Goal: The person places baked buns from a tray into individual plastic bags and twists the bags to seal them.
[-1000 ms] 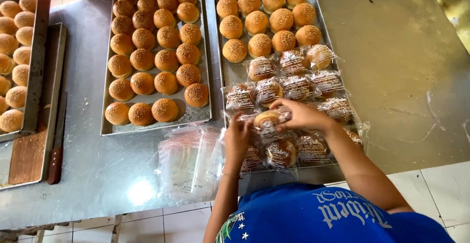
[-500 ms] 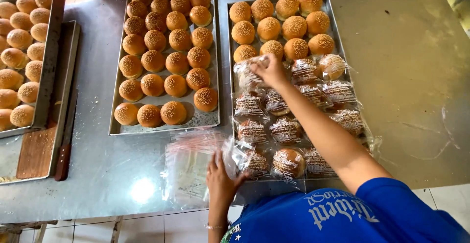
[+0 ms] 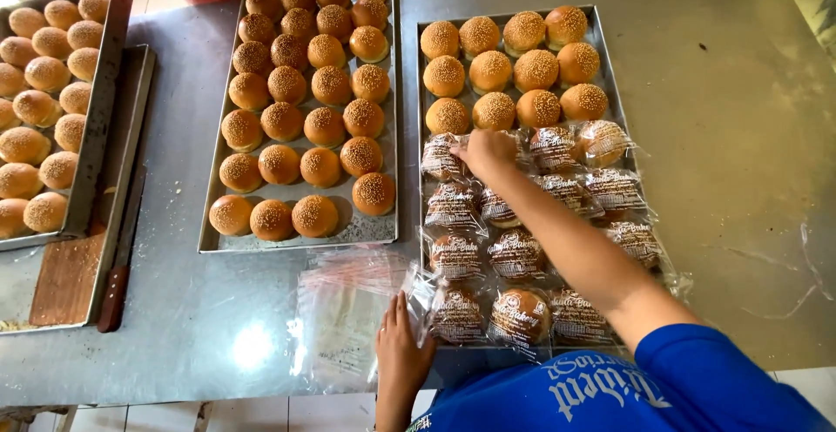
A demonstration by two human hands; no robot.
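Right tray (image 3: 610, 66) under the right hand (image 3: 489, 151): bare buns beyond, bagged buns nearer, keeping finished stock apart. That hand closes loosely on a bun (image 3: 495, 111). Left hand (image 3: 402, 345), fingers flat together, pins the bag stack (image 3: 344, 319) just beside it.

The right hand (image 3: 489, 149) is stretched far forward on a nearly straight arm, palm down, knuckles up, its fingers curled under (what they close on cannot be seen). The left hand (image 3: 402, 347) stays close to the body, lying flat with fingers (image 3: 394, 312) together and pointing away, forearm bare.
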